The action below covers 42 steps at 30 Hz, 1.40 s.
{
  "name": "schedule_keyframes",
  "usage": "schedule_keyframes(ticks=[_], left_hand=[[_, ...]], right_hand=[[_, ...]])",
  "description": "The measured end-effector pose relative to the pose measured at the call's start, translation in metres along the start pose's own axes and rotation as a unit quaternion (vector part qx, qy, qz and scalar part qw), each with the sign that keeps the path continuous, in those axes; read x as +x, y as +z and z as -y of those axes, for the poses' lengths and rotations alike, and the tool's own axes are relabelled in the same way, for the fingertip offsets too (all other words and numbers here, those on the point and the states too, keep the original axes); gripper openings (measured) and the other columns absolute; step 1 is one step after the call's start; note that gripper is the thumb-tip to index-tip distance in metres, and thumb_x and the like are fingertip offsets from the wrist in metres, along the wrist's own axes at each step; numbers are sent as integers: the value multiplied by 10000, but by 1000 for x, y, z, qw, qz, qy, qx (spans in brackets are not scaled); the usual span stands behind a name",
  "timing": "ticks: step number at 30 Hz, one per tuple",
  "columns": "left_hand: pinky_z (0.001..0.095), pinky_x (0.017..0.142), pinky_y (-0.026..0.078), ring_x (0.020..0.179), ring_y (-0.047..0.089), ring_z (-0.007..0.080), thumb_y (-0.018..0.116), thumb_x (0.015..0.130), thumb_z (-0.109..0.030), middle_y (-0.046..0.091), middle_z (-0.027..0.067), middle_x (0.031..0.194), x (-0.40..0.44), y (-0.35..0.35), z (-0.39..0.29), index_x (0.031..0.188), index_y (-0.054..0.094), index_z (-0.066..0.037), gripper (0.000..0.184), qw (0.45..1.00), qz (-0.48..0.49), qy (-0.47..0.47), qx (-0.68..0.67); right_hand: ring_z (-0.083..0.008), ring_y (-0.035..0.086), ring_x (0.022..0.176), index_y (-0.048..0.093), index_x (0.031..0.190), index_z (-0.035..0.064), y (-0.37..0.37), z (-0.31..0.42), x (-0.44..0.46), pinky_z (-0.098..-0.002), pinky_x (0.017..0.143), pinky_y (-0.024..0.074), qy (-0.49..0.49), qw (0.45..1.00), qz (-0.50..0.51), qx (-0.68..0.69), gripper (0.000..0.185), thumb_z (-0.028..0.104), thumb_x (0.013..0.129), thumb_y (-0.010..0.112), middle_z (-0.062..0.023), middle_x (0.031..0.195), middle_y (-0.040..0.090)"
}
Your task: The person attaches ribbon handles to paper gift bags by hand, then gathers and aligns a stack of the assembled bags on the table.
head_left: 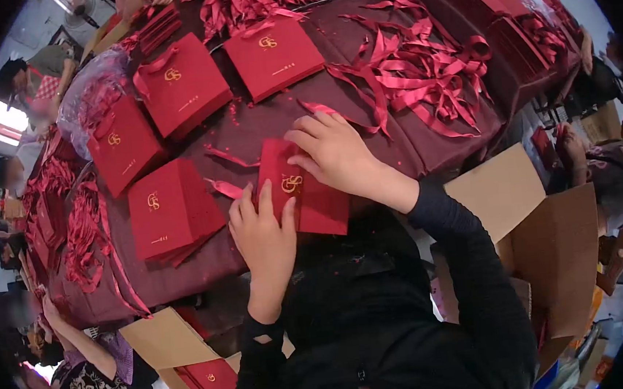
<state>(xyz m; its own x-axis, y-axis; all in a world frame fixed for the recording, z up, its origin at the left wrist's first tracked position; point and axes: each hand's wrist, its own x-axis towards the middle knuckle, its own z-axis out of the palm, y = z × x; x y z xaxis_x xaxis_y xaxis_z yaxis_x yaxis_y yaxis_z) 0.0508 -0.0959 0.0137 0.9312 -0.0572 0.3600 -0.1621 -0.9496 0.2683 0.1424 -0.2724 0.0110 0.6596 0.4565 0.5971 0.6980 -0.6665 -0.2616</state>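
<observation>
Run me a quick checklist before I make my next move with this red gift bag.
1. Left hand on the red gift bag: ok, fingers spread on it.
2. Gold logo facing up: ok.
3. Right hand gripping anything: cannot tell, its fingertips are partly hidden.
4. Tabletop beside the bag free of loose ribbon: not ok, a ribbon piece lies by the left fingertips.
5. Ribbon attached to this bag: cannot tell.
</observation>
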Motion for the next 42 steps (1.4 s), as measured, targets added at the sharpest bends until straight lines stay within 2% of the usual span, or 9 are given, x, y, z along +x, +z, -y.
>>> schedule_keyframes(ticks=[6,11,18,21,23,27,28,31,42], left_hand=[[435,989,371,1156,506,331,725,830,-299,570,150,1224,0,1,2,1263,583,-31,529,999,5,0,-35],[447,916,405,1093,525,313,708,825,-377,597,132,1167,22,15,-4,1268,571,-23,583,998,-33,-37,-34],[427,824,420,930,522,301,720,802,-406,569,106,930,42,27,-4,1131,631,-50,493,998,-31,-26,38],[427,844,417,953,532,308,755,786,-306,586,113,964,38,28,-2,1119,619,-57,438,998,-46,-28,-27],[434,850,429,959,555,326,765,779,-200,605,128,978,35,32,0,1088,599,-45,383,984,-61,-55,-159],[401,820,466,908,615,309,720,816,-106,641,156,955,29,29,7,1055,585,-6,291,948,-3,-147,-281],[371,788,481,863,637,279,694,836,-76,655,158,918,28,27,9,1041,582,8,249,928,5,-156,-339],[313,744,496,800,662,213,649,870,-31,683,155,869,25,19,7,1026,579,29,182,906,-2,-146,-397],[261,787,502,866,672,140,631,898,-21,718,152,943,14,22,-1,1052,603,63,177,875,-29,-150,-459]], right_hand=[[-291,574,798,669,860,15,-27,-56,5,-395,703,469,154,987,-42,12,203,181,771,745,-105,816,607],[-292,593,856,687,913,34,4,-60,19,-390,755,485,107,993,-42,-30,252,245,782,734,-110,809,592],[-240,611,830,658,920,35,3,-46,19,-351,751,491,68,988,5,-139,139,138,831,690,-81,833,610],[-73,561,756,597,964,-26,-22,-3,6,-239,675,451,278,892,52,354,78,36,920,584,-89,862,644],[-76,556,791,588,967,-42,-13,14,-10,-273,681,464,257,883,57,387,97,32,905,596,-90,854,636],[-247,622,794,593,951,-29,-4,26,-23,-318,698,478,188,935,26,298,106,55,890,620,-142,835,604],[-325,605,776,592,925,-19,-1,26,-24,-347,675,472,170,942,22,288,117,73,877,645,-157,838,591],[-362,591,749,564,869,3,2,28,-25,-432,650,455,127,960,21,248,124,84,851,655,-155,808,581],[-312,586,709,545,776,27,0,41,-15,-393,631,426,89,981,5,170,157,71,790,694,-110,719,580]])
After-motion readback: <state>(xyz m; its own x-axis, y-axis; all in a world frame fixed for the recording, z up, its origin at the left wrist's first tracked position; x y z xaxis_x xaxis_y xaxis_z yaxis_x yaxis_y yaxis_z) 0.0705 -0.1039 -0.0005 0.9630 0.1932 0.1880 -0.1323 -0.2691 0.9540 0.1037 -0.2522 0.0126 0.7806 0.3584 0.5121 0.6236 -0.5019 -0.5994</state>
